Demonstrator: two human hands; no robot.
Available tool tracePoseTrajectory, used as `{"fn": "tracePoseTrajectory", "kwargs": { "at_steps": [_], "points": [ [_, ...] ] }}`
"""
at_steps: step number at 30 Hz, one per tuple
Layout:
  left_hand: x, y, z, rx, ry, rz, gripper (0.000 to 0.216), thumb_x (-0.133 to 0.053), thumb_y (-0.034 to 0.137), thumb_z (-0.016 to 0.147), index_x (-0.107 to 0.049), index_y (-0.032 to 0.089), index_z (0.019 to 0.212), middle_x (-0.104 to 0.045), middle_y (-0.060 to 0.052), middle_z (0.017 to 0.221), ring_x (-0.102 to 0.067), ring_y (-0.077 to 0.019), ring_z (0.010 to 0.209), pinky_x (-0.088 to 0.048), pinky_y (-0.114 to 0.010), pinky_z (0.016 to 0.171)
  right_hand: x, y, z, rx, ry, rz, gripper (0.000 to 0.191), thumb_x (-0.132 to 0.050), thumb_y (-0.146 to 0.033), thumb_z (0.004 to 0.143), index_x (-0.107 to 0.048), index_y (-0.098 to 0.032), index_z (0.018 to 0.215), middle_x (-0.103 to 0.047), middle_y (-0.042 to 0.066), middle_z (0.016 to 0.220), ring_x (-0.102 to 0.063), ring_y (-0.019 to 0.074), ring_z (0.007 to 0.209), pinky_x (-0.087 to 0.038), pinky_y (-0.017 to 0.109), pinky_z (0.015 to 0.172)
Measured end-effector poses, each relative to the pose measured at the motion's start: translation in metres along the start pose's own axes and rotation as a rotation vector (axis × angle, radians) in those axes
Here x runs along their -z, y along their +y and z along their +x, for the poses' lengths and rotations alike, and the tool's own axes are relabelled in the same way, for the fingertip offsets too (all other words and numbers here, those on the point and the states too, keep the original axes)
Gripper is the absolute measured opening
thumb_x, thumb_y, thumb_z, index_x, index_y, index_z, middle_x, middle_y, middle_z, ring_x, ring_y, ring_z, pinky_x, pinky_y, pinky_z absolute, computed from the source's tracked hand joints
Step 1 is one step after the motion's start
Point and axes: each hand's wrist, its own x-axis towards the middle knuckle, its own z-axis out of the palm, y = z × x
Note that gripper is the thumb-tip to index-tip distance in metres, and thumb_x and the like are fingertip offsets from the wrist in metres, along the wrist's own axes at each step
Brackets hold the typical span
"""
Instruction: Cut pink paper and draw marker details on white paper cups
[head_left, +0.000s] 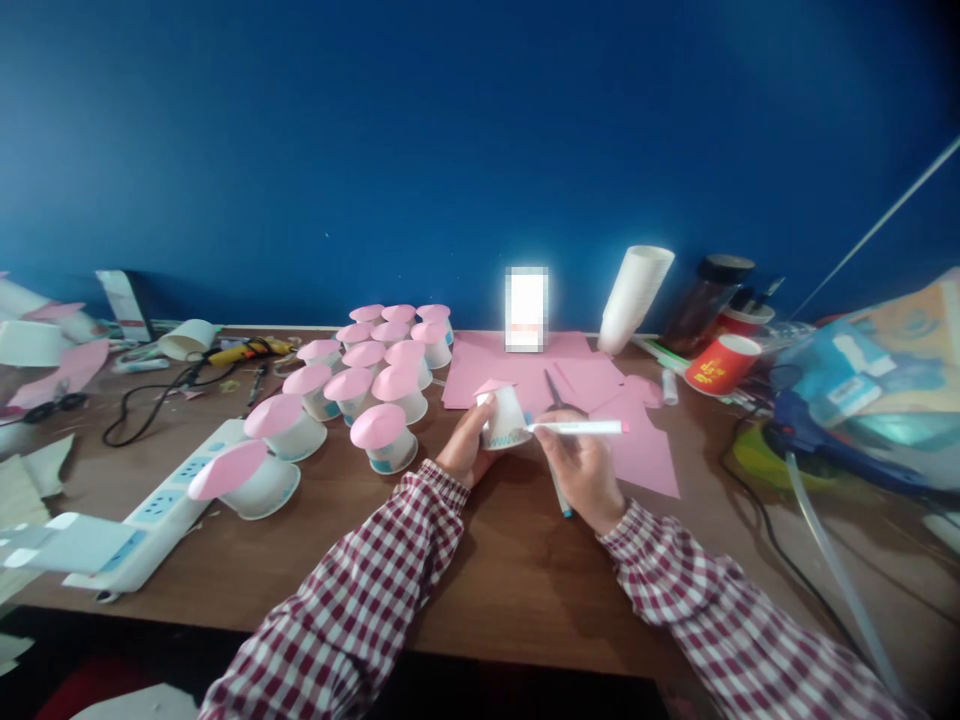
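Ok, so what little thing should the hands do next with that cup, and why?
I'd say the left hand might turn the cup a little: a teal zigzag shows near its lower edge, and the right hand holds a marker pointing at the cup's side.

The cup [505,422] partly hides the fingers [485,461] of the left hand [461,450].

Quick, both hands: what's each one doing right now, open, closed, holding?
Left hand: closed around a paper cup.
Right hand: closed on a white marker, its tip end at the cup; whether it touches can't be told.
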Motion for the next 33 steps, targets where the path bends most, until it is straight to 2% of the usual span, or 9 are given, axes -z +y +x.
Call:
{"fn": "tracePoseTrajectory", "kwargs": {
  "at_steps": [6, 13, 19, 27, 33],
  "points": [
    [0.0003, -0.0003, 0.0012, 0.009, 0.010, 0.006, 0.034, -0.069, 0.040, 0.085, -0.066, 0.012, 0.104, -0.072, -0.011, 0.093, -0.070, -0.0228, 0.092, -0.056, -0.037, 0.092, 0.0002, 0.0004, -0.0002, 0.034, -0.034, -0.041, 0.020, -0.059, -0.039, 0.094, -0.067, -0.021, 0.088, -0.072, 0.006, 0.085, -0.069, 0.0208, 0.079, -0.057, 0.032, 0.069],
    [-0.0002, -0.0011, 0.0008, 0.005, 0.008, 0.035, 0.038, -0.069, 0.041, 0.084, -0.064, 0.012, 0.109, -0.071, -0.011, 0.091, -0.070, -0.0224, 0.088, -0.055, -0.037, 0.091, -0.0008, 0.0012, -0.0010, 0.046, -0.053, -0.059, 0.014, -0.058, -0.032, 0.094, -0.064, -0.021, 0.089, -0.071, 0.006, 0.087, -0.067, 0.0206, 0.082, -0.055, 0.033, 0.073],
    [-0.0010, -0.0006, -0.0001, -0.006, -0.001, 0.038, 0.038, -0.071, 0.042, 0.082, -0.065, 0.013, 0.105, -0.071, -0.010, 0.091, -0.070, -0.0226, 0.090, -0.055, -0.037, 0.091, -0.0022, 0.0042, -0.0036, 0.051, -0.100, -0.065, 0.012, -0.056, -0.031, 0.095, -0.062, -0.020, 0.092, -0.067, 0.005, 0.088, -0.065, 0.0193, 0.083, -0.054, 0.033, 0.076],
    [-0.0004, 0.0006, -0.0001, 0.002, 0.013, 0.008, 0.039, -0.065, 0.039, 0.088, -0.064, 0.013, 0.117, -0.072, -0.012, 0.100, -0.070, -0.0233, 0.096, -0.056, -0.039, 0.093, -0.0007, 0.0007, 0.0020, -0.111, 0.073, 0.104, 0.022, -0.059, -0.041, 0.092, -0.063, -0.021, 0.083, -0.069, 0.003, 0.075, -0.067, 0.0177, 0.068, -0.056, 0.030, 0.064],
    [-0.0022, 0.0015, -0.0014, 0.007, 0.005, 0.009, 0.038, -0.062, 0.039, 0.090, -0.063, 0.013, 0.117, -0.072, -0.012, 0.101, -0.070, -0.0233, 0.097, -0.055, -0.039, 0.094, 0.0000, 0.0007, 0.0011, -0.072, 0.025, 0.044, 0.022, -0.061, -0.041, 0.092, -0.065, -0.020, 0.087, -0.071, 0.005, 0.079, -0.067, 0.0179, 0.069, -0.056, 0.029, 0.062]
  ]
}}
